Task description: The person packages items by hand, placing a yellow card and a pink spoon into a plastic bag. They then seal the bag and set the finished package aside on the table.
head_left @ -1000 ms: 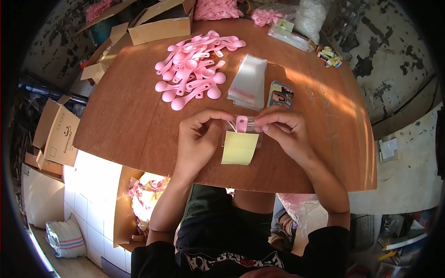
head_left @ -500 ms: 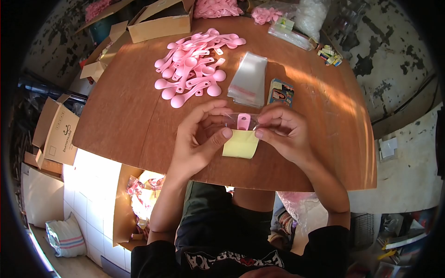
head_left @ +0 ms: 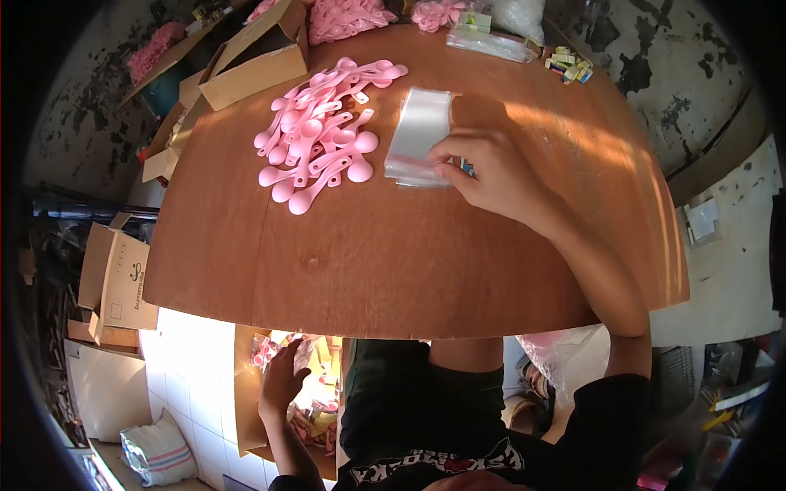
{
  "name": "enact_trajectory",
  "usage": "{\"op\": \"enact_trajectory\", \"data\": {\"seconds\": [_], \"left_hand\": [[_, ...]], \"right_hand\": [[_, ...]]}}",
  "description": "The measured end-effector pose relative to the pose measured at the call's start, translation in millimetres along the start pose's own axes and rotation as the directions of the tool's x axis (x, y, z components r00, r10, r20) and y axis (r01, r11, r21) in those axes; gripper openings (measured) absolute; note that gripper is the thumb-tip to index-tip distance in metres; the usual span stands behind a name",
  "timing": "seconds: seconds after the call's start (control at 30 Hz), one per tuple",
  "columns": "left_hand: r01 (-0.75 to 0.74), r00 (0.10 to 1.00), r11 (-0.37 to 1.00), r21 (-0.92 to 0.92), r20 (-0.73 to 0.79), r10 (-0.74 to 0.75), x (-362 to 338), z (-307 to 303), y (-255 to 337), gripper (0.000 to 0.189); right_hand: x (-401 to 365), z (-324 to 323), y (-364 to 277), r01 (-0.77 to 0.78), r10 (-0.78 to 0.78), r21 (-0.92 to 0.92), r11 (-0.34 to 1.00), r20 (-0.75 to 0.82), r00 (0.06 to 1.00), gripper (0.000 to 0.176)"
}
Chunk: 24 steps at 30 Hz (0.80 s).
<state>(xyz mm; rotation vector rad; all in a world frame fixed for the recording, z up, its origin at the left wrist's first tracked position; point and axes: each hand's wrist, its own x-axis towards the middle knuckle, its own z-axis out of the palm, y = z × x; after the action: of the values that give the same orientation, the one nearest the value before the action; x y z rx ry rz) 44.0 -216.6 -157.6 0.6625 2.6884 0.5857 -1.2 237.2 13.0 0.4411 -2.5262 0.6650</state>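
Lower left of frame: left hand (head_left: pixel 282 383) at open cardboard carton (head_left: pixel 247 393) with pink packets (head_left: pixel 262 350), thumb apart from fingers, nothing visible in grasp. Right of mid-frame: right hand (head_left: pixel 495 176) in narrow thumb-and-finger pinch at right edge of clear plastic bags (head_left: pixel 424 114), stacked flat on wooden table (head_left: pixel 368 262); cannot tell if gripping film. Bags probably very light, limp, slippery, prone to cling; best taken by one corner, single layer. Just left of bags: pink plastic spoons (head_left: pixel 310 131) in a pile, likely light, stiff, smooth; best gripped by handle. Upper frame: open cardboard box (head_left: pixel 258 78), bagged pink spoons (head_left: pixel 348 20) farther back.
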Motion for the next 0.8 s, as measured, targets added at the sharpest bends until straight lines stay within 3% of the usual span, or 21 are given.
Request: {"op": "enact_trajectory", "data": {"seconds": [0.07, 0.13, 0.17, 0.23, 0.27, 0.33, 0.37, 0.43, 0.47, 0.53, 0.57, 0.7, 0.77, 0.8], "left_hand": [[0.282, 0.928, 0.951, 0.122, 0.215, -0.303, -16, 14, -34, 0.07], [0.213, 0.955, 0.977, 0.03, 0.204, -0.214, -20, 15, -33, 0.069], [0.174, 0.969, 0.985, -0.023, 0.183, -0.167, -17, 12, -21, 0.066], [0.05, 0.989, 0.986, -0.158, 0.149, -0.026, -10, 3, 7, 0.06], [-0.058, 0.987, 0.99, -0.13, 0.14, 0.076, -6, 2, 16, 0.056], [0.03, 0.948, 0.895, -0.444, 0.296, 0.115, -1, -16, 51, 0.051], [-0.097, 0.911, 0.838, -0.538, 0.29, 0.292, 2, -23, 62, 0.049], [-0.303, 0.793, 0.62, -0.724, 0.169, 0.585, 8, -44, 93, 0.044], [-0.299, 0.793, 0.615, -0.73, 0.168, 0.586, 12, -58, 105, 0.044], [-0.449, 0.662, 0.418, -0.79, 0.021, 0.75, 21, -77, 123, 0.036], [-0.455, 0.693, 0.365, -0.812, -0.065, 0.718, 25, -77, 131, 0.03], [-0.537, 0.735, 0.387, -0.75, -0.191, 0.65, 46, -85, 176, 0.03], [-0.642, 0.717, 0.544, -0.541, -0.171, 0.676, 54, -89, 195, 0.025], [-0.643, 0.717, 0.543, -0.54, -0.174, 0.676, 56, -94, 202, 0.025]], "right_hand": [[15, 10, 20, -0.006, 0.005, -0.02, 1.0, -0.027, 1.0, 0.011], [28, 17, 33, -0.067, 0.098, -0.198, 0.978, 0.15, 0.984, 0.014], [32, 21, 41, -0.064, 0.094, -0.197, 0.978, 0.147, 0.985, 0.014], [40, 33, 53, -0.223, 0.255, -0.137, 0.965, 0.309, 0.916, 0.015], [42, 38, 59, -0.214, 0.246, -0.134, 0.968, 0.31, 0.918, 0.015], [42, 40, 68, -0.18, 0.197, -0.092, 0.979, 0.246, 0.949, 0.012], [41, 39, 67, -0.176, 0.194, -0.094, 0.98, 0.249, 0.949, 0.012], [34, 36, 59, -0.117, 0.124, -0.072, 0.99, 0.094, 0.988, 0.009], [32, 31, 52, -0.118, 0.125, -0.075, 0.99, 0.102, 0.987, 0.009], [30, 20, 38, -0.026, 0.042, -0.123, 0.992, 0.135, 0.99, 0.012], [29, 20, 39, -0.022, 0.04, -0.127, 0.992, 0.14, 0.989, 0.012], [30, 31, 52, 0.009, 0.003, -0.108, 0.994, 0.116, 0.993, 0.011], [33, 36, 55, 0.004, 0.006, -0.103, 0.995, 0.092, 0.996, 0.011], [34, 38, 55, -0.047, 0.058, -0.096, 0.994, 0.107, 0.993, 0.011]]}}
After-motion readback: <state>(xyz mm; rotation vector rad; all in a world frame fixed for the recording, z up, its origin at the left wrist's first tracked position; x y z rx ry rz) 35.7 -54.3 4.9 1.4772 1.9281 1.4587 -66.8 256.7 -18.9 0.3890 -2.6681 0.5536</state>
